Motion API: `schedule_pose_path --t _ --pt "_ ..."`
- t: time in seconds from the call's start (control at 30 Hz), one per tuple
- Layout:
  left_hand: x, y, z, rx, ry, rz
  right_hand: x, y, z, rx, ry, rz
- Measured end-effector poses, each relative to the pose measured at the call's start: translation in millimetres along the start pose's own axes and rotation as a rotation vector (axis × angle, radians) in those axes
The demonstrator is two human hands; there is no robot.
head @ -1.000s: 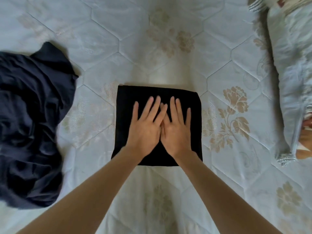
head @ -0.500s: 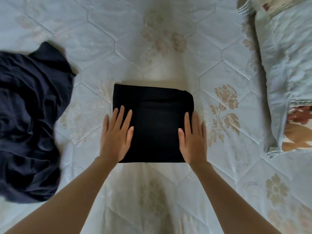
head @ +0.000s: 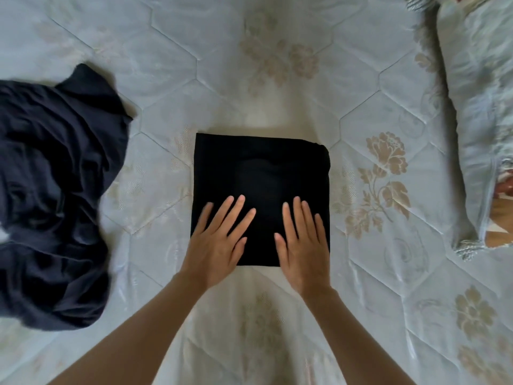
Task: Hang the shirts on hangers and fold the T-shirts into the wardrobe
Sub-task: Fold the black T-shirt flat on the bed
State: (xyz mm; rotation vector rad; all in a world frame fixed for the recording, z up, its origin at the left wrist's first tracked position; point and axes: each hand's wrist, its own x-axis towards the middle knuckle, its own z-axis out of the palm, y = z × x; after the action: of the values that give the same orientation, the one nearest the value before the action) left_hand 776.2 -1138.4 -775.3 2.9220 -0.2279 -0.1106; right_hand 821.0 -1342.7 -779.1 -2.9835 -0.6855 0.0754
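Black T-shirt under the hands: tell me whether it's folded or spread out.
Folded. The black T-shirt lies as a neat square on the mattress, no sleeves showing; left hand and right hand press it flat.

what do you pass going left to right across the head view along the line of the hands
crumpled navy garment → left hand lying flat on the folded black T-shirt → right hand flat on the same T-shirt → bare quilted mattress → folded pale quilt at the right edge

Bare mattress [head: 277, 93] rings the folded T-shirt [head: 261, 168]; crumpled garment [head: 55, 195] left, pillow [head: 477, 107] right.
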Motion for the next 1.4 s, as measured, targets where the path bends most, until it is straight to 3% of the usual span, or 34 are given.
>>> schedule_pose_path --t 0.27,0.43,0.57,0.73,0.8,1.03,1.2,1.4 --pt "64.3 8.8 -29.5 0.003 0.098 0.101 59.0 -1.3 -26.2 0.071 0.118 -0.046" --pt "119.7 -6.8 -15.1 -0.017 -0.032 -0.009 115.7 14.7 -17.6 -0.016 -0.036 -0.035" --pt "129.9 -24.2 -5.1 -0.026 -0.029 0.003 126.2 31.1 -11.1 -0.032 -0.109 0.027" --pt "133.6 -34.5 -10.6 -0.035 -0.014 -0.296 127.9 28.7 -13.1 0.003 -0.125 0.107" --pt "129.8 -43.6 -13.4 -0.025 -0.044 -0.395 128.9 31.3 -13.3 0.062 -0.116 0.115" --pt "97.0 -72.1 -14.8 -0.073 0.011 -0.445 116.3 48.6 -26.3 0.531 -0.024 0.348" --pt "42.6 -62.4 -11.6 -0.133 0.062 -0.459 36.2 42.2 -20.8 0.408 0.039 0.337" --pt "-14.5 -12.5 -30.7 -0.476 0.152 -0.622 -8.3 31.3 -36.4 0.475 0.024 0.399"
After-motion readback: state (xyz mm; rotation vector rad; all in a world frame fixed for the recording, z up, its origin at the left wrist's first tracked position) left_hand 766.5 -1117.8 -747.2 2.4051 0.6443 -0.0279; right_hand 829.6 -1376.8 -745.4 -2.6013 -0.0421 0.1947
